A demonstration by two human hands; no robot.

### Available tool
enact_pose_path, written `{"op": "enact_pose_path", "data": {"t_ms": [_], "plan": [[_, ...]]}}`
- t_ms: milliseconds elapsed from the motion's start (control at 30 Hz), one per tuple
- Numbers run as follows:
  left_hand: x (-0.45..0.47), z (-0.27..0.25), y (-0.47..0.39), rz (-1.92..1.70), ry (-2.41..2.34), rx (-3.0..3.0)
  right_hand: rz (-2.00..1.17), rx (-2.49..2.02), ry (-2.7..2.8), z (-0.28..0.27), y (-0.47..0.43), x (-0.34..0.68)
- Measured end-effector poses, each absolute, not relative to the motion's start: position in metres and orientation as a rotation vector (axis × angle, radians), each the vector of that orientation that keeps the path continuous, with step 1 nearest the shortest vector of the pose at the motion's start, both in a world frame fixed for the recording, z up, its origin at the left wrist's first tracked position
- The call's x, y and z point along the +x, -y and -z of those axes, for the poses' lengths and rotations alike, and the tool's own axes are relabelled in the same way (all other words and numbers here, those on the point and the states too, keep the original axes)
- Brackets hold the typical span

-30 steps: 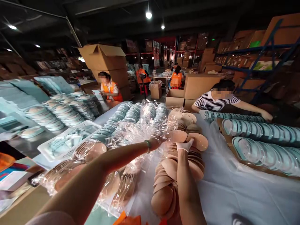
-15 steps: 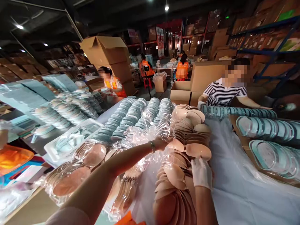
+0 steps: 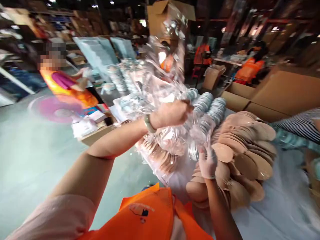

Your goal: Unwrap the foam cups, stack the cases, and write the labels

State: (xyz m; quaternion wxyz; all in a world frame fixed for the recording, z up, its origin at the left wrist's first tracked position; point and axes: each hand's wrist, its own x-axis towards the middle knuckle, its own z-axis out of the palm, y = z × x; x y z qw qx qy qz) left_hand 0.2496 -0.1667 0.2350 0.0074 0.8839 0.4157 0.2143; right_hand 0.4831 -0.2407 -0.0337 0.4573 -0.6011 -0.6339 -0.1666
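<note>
My left hand (image 3: pixel 173 113), bare with a band at the wrist, is closed in a fist around clear plastic wrap (image 3: pixel 160 83). The wrap billows up blurred above and behind it. In a white glove, my right hand (image 3: pixel 208 162) has its fingers pinched on a lower strip of the same wrap. Just right of that hand lie heaped rows of tan oval pieces (image 3: pixel 223 152), overlapping one another and unwrapped. More tan pieces in clear wrapping (image 3: pixel 162 156) sit below my left forearm. Beyond my hands stand rows of pale blue-grey round pieces (image 3: pixel 216 110).
A white basket (image 3: pixel 120 108) and tall light-blue stacks (image 3: pixel 96 53) stand at the far left. A pink fan (image 3: pixel 58 110) is near a co-worker in an orange vest (image 3: pixel 67 85). Open cardboard boxes (image 3: pixel 282 91) stand behind the table; a striped sleeve (image 3: pixel 300 123) shows at right.
The view has swung left. My left hand has come away from the tan pieces and lifted the wrap. My right hand has left the tan pieces and now pinches the wrap.
</note>
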Motion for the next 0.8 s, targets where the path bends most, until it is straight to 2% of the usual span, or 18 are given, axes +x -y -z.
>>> {"op": "enact_pose_path", "data": {"t_ms": [67, 133, 233, 300, 367, 433, 500, 567, 667, 800], "plan": [[0.174, -0.254, 0.177, -0.713, -1.560, 2.736, 0.241, -1.471, 1.660, 0.074, 0.238, 0.441], [0.102, -0.259, 0.198, -0.968, -1.698, 2.625, 0.194, -1.566, 1.572, 0.110, 0.247, 0.416], [0.014, -0.235, 0.240, -1.452, -1.724, 2.210, 0.201, -1.662, 1.469, 0.141, 0.270, 0.400], [-0.024, -0.205, 0.263, -1.502, -1.825, 1.862, 0.140, -1.642, 1.561, 0.142, 0.280, 0.388], [-0.045, -0.171, 0.279, -1.382, -1.891, 1.692, 0.063, -1.641, 1.691, 0.132, 0.276, 0.373], [-0.055, -0.141, 0.288, -1.202, -1.899, 1.658, -0.016, -1.880, 1.665, 0.115, 0.257, 0.363], [-0.060, -0.117, 0.291, -1.051, -1.866, 1.657, -0.145, -2.346, 1.355, 0.100, 0.231, 0.369], [-0.065, -0.100, 0.291, -0.968, -1.823, 1.635, -0.278, -2.555, 1.139, 0.090, 0.211, 0.390], [-0.076, -0.086, 0.289, -0.954, -1.790, 1.549, -0.345, -2.646, 1.013, 0.080, 0.198, 0.430], [-0.087, -0.075, 0.286, -1.030, -1.770, 1.507, -0.213, -2.570, 1.041, 0.063, 0.179, 0.469]]}}
